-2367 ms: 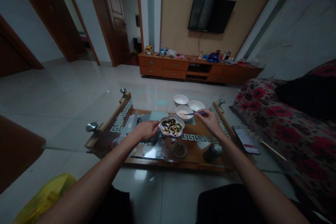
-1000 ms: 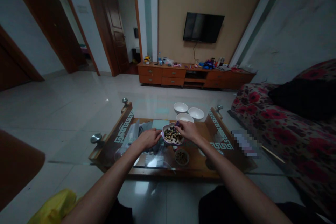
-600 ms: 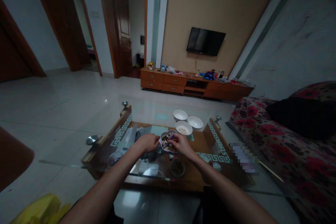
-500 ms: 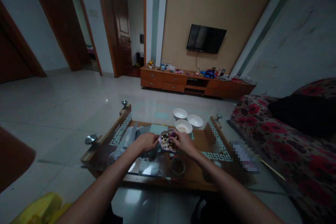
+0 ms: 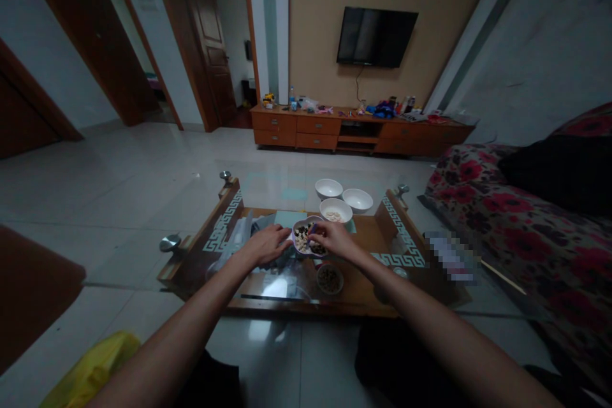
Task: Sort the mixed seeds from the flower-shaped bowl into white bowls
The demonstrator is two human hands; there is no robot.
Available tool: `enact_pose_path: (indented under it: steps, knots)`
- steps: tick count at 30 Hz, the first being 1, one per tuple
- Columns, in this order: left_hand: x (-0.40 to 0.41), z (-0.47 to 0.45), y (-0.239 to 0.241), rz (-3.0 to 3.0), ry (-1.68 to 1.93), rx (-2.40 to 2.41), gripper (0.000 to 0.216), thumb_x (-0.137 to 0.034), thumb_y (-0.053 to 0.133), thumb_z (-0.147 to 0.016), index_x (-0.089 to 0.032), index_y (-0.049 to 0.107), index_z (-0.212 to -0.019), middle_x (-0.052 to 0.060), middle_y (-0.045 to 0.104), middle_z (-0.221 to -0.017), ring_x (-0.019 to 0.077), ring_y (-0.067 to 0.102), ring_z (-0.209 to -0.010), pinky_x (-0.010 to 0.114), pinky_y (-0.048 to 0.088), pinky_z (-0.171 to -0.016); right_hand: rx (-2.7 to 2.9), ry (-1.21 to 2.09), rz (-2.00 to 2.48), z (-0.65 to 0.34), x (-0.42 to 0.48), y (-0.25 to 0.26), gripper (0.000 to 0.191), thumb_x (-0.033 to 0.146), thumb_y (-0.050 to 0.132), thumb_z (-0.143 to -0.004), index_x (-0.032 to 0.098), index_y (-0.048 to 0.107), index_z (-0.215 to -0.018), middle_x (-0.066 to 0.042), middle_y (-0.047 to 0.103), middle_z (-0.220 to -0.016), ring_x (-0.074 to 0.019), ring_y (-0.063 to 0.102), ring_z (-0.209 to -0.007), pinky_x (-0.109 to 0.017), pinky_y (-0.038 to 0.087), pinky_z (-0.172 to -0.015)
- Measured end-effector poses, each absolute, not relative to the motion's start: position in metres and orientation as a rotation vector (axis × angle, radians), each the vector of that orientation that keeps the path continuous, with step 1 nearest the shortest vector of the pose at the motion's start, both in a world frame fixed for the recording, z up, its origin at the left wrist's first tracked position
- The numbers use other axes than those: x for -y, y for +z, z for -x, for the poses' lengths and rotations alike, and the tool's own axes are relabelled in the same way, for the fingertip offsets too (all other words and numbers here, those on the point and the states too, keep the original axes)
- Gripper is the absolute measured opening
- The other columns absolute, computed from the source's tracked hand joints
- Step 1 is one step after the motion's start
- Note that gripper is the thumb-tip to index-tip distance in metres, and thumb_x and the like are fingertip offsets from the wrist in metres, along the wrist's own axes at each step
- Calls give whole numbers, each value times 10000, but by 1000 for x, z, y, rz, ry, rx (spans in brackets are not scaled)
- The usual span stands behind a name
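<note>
A scalloped bowl with a purple rim (image 5: pixel 295 243) rests on the glass table, filled with mixed pale and dark pieces. My left hand (image 5: pixel 268 245) is at the bowl's left side, fingers closed on its edge. Above the right part of the bowl, my right hand (image 5: pixel 333 240) pinches a small purple utensil (image 5: pixel 312 231) that dips among the pieces; its kind is unclear. Just behind stands a white bowl (image 5: pixel 336 210) with some pale pieces in it. Nearer to me, a small bowl (image 5: pixel 329 279) holds brownish pieces.
Two more white bowls, one left (image 5: pixel 328 189) and one right (image 5: pixel 357 200), stand farther back. The glass coffee table (image 5: pixel 296 298) has metal corner fittings. A flowered sofa (image 5: pixel 471 172) is on the right, a yellow bag (image 5: pixel 90 370) low on the left, and a cluttered TV cabinet (image 5: pixel 318 131) at the back.
The camera view has shifted, so the room sits higher in the picture. My left-hand fingers look more stretched along the bowl's side. My right hand stays over the bowl with the purple utensil.
</note>
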State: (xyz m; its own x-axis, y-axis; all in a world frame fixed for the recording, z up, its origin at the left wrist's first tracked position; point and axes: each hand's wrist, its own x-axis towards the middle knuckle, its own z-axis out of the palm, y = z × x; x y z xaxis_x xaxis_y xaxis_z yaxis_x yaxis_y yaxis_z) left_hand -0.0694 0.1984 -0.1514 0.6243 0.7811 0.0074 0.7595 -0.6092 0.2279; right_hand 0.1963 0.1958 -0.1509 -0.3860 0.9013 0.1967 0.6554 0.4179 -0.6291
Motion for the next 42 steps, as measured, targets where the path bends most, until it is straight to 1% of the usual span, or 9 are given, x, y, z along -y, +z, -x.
enact_pose_path:
  steps: [5, 9, 12, 15, 18, 23, 26, 35, 42]
  knots:
    - [-200, 70, -149, -2647, 108, -1256, 394, -453, 371, -1123, -201, 665, -1197, 120, 686, -1096, 292, 656, -1056, 425, 524, -969, 2163, 389, 1436, -199, -200, -144, 109, 259, 746, -947, 245, 822, -1024, -56, 807, -963, -212, 725, -865, -297, 489, -774]
    - [-199, 70, -148, -2640, 99, -1258, 390, -451, 366, -1128, -208, 662, -1203, 120, 691, -1122, 287, 657, -1059, 415, 530, -957, 2271, 351, 1473, -220, -201, -129, 112, 247, 738, -935, 224, 810, -1018, -88, 806, -989, -237, 725, -881, -304, 478, -746]
    - [-196, 69, -146, -2644, 88, -1278, 365, -434, 390, -1123, -205, 664, -1202, 122, 695, -1134, 287, 656, -1076, 412, 529, -962, 2308, 405, 1441, -223, -202, -130, 126, 226, 742, -916, 213, 810, -1022, -92, 804, -957, -227, 716, -838, -305, 471, -719]
    - [-191, 68, -145, -2640, 112, -1308, 353, -427, 403, -1120, -210, 661, -1223, 116, 697, -1139, 287, 654, -1094, 411, 527, -968, 2294, 633, 1344, -212, -204, -142, 108, 238, 732, -929, 221, 820, -990, -67, 808, -903, -200, 715, -778, -291, 482, -696]
    - [-188, 69, -146, -2644, 147, -1313, 371, -435, 393, -1124, -210, 656, -1259, 117, 697, -1152, 286, 649, -1111, 412, 519, -986, 2238, 727, 1272, -197, -207, -153, 137, 256, 707, -954, 228, 829, -1011, -54, 821, -932, -193, 730, -799, -284, 499, -716]
    - [-193, 71, -154, -2639, 165, -1280, 402, -461, 372, -1127, -212, 666, -1246, 113, 701, -1129, 290, 642, -1116, 423, 506, -1009, 2270, 334, 1416, -192, -207, -144, 198, 322, 715, -955, 274, 840, -1100, -62, 826, -973, -225, 738, -859, -299, 479, -752]
    - [-196, 74, -160, -2641, 197, -1259, 428, -478, 360, -1131, -207, 657, -1275, 122, 699, -1156, 300, 635, -1135, 442, 499, -1026, 2249, 236, 1478, -195, -206, -134, 212, 331, 708, -949, 255, 828, -1107, -75, 825, -987, -235, 740, -873, -299, 479, -749]
    - [-198, 76, -165, -2625, 241, -1230, 416, -476, 379, -1128, -215, 666, -1280, 121, 699, -1157, 300, 633, -1138, 452, 492, -1039, 1974, 498, 1392, -191, -215, -149, 226, 312, 655, -961, 217, 827, -1073, -89, 828, -1024, -228, 764, -899, -331, 551, -808]
    - [-197, 75, -160, -2624, 213, -1230, 433, -465, 366, -1131, -191, 666, -1280, 131, 694, -1170, 315, 636, -1141, 469, 494, -1038, 1993, 594, 1378, -181, -219, -162, 231, 277, 638, -957, 235, 841, -1060, -76, 829, -1073, -228, 759, -956, -333, 537, -854]
